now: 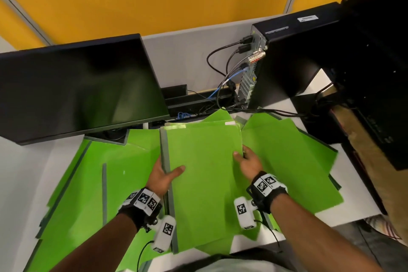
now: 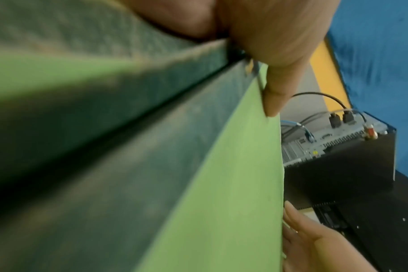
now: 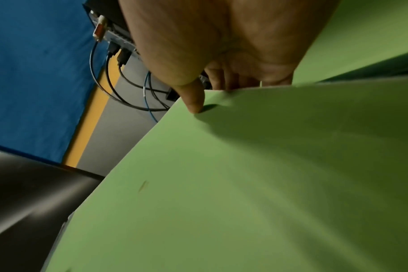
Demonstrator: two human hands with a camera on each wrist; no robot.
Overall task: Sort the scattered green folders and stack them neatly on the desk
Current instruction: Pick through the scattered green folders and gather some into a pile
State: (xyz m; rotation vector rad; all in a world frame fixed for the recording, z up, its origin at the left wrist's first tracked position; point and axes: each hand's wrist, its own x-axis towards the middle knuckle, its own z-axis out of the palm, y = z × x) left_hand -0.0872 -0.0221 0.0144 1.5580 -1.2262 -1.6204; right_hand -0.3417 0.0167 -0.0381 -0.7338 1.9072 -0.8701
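Hands (image 1: 164, 174) gripping folder (image 1: 203, 172), monitor (image 1: 77, 88) behind

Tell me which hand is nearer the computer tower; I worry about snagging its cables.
Right. The right hand grips the held folder's right edge, on the side of the tower. The left hand grips the folder's left edge, farther away.

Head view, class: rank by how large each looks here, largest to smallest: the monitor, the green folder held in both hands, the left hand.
1. Monitor and held green folder: similar apparent size; the folder is nearer the camera, so unranked.
2. Left hand, clearly smallest.
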